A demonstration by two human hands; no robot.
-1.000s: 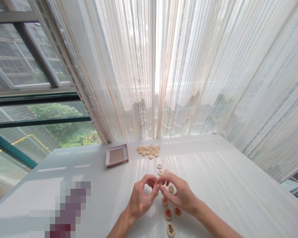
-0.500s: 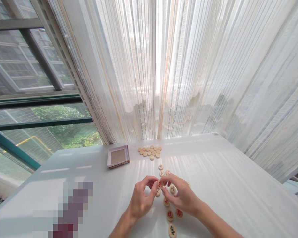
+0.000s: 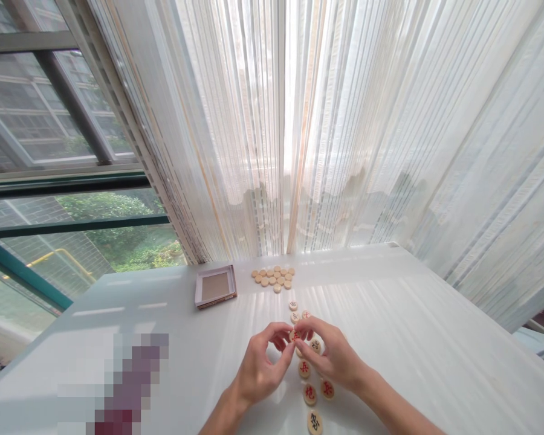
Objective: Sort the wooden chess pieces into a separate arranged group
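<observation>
My left hand [image 3: 260, 362] and my right hand [image 3: 330, 356] meet over the table, fingertips closed around a Chinese chess piece [image 3: 295, 336] with a red character. Thumbs and fingers of both hands touch its edge. Below it, partly covered, lies another piece. A black-marked piece [image 3: 315, 345] shows beside my right fingers. Nearer to me are red-marked pieces [image 3: 304, 368], and one with a black character [image 3: 314, 422] is nearest. Just beyond my fingertips lie black-marked pieces [image 3: 295, 316] and a red one [image 3: 306, 315]. My right hand hides part of the group.
Several blank-looking round pieces [image 3: 277, 280] are grouped at the far side of the white table [image 3: 390, 362]. A shallow open box [image 3: 197, 290] sits left of them. Sheer striped curtains [image 3: 263, 121] hang behind, with a window at the left. A blurred purple patch [image 3: 136, 380] covers the left foreground.
The red-marked piece in my fingers has shifted slightly to the right. My left fingertips moved right with it, closer to my right hand. The pieces on the table look unmoved.
</observation>
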